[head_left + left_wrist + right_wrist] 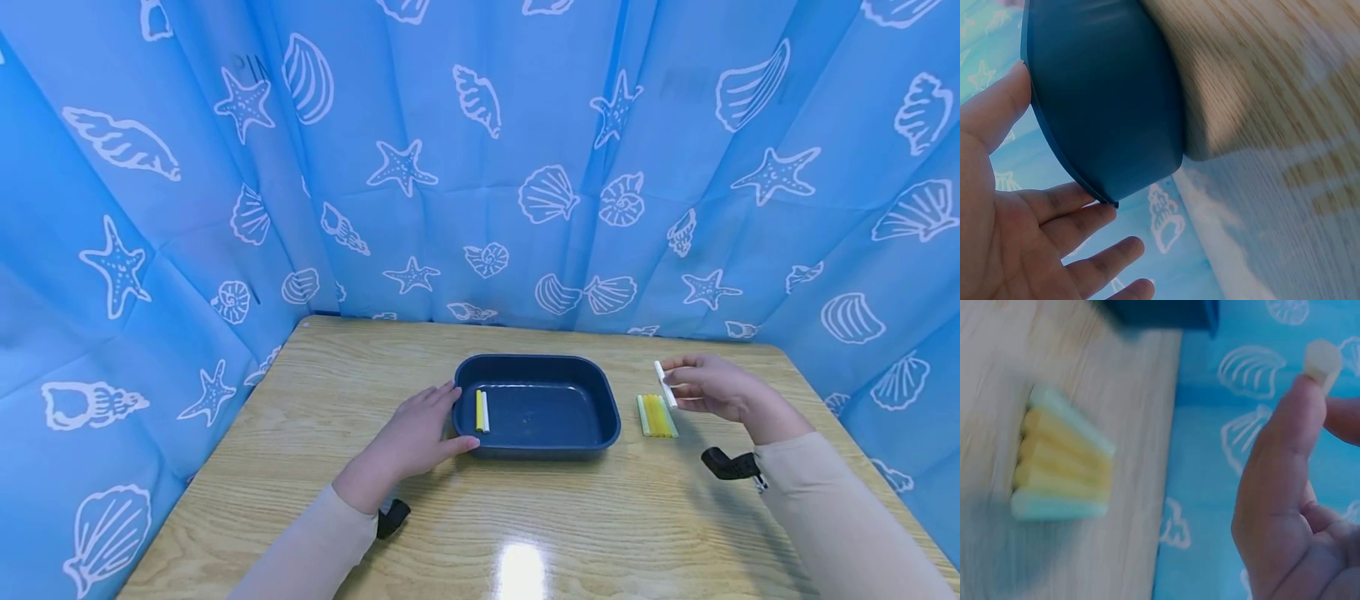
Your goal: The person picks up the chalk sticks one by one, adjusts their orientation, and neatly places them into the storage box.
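My right hand (pixel 716 387) pinches a white stick of chalk (pixel 665 384) between thumb and fingers, above the table. The chalk's end (pixel 1323 357) faces the camera in the right wrist view. Just below lies a row of chalk sticks (pixel 657 416), yellow in the middle and pale green at both sides. With its fingers fairly straight, my left hand (pixel 420 429) touches the rim of a dark blue plastic basin (pixel 540 452) at its left end. Inside the basin, a yellow chalk stick (pixel 478 411) and a white chalk stick (pixel 485 412) lie side by side near the left wall.
Everything stands on a light wooden table (pixel 585 517). A blue curtain (pixel 480 167) printed with white shells and starfish hangs behind it and along both sides. Black wrist mounts (pixel 729 464) are worn on both forearms.
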`<state>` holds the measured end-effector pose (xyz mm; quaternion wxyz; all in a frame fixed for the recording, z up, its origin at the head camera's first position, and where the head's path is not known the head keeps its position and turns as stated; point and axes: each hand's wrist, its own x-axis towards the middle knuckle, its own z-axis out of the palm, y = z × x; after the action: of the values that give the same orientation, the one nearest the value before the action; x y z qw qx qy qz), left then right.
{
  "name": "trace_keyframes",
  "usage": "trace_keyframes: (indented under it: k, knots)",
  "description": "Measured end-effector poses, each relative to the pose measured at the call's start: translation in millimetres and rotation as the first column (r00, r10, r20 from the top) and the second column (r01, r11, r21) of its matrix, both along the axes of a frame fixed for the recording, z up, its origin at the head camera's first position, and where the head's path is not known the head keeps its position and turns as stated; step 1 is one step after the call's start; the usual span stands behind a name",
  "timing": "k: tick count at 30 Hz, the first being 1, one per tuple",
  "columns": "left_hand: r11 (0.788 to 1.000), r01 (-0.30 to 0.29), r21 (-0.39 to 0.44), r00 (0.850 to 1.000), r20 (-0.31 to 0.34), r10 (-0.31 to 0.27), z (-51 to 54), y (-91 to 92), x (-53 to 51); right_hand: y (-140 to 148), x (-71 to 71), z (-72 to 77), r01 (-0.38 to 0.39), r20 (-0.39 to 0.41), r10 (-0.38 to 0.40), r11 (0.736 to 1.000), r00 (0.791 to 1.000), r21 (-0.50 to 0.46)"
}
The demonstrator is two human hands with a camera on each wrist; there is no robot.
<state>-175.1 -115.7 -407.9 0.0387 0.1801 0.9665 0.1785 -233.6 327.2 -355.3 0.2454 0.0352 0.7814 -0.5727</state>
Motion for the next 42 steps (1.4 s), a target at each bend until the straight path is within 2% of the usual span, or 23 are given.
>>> trace_keyframes:
  k: [3,7,12,18,26,36,42]
  knots:
    - [1.000,0.000,0.000,1.000,0.000,0.000,0.4,0.1,0.2,-8,0.1,7.3,0.010,0.022,-0.008,0.994,1.000,-0.109]
    - [1.000,-0.001,0.001,1.000,0.001,0.001,1.1,0.4,0.7,-17,0.8,16.2,0.024,0.064,-0.007,0.962,0.998,-0.271]
    - [1.000,-0.005,0.006,1.000,0.002,0.005,1.1,0.6,0.6,-30,1.1,24.4,-0.001,0.076,0.031,0.932,0.997,-0.363]
    - [1.000,-0.006,0.002,1.000,0.003,0.006,1.5,1.3,1.0,-52,-0.2,33.9,-0.014,0.105,0.058,0.926,0.993,-0.377]
    - [1.000,-0.007,0.003,1.000,0.012,0.006,2.8,1.3,1.5,-82,-10.2,38.9,-0.003,0.094,0.037,0.941,0.995,-0.339]
    - [1.000,-0.006,0.000,1.000,0.014,0.006,1.8,2.1,1.5,-113,-21.6,37.9,-0.033,0.099,0.069,0.945,0.993,-0.325]
    - [1.000,-0.008,-0.006,1.000,0.009,0.008,4.0,2.8,2.0,-129,-28.9,31.9,-0.037,0.112,0.077,0.944,0.991,-0.329]
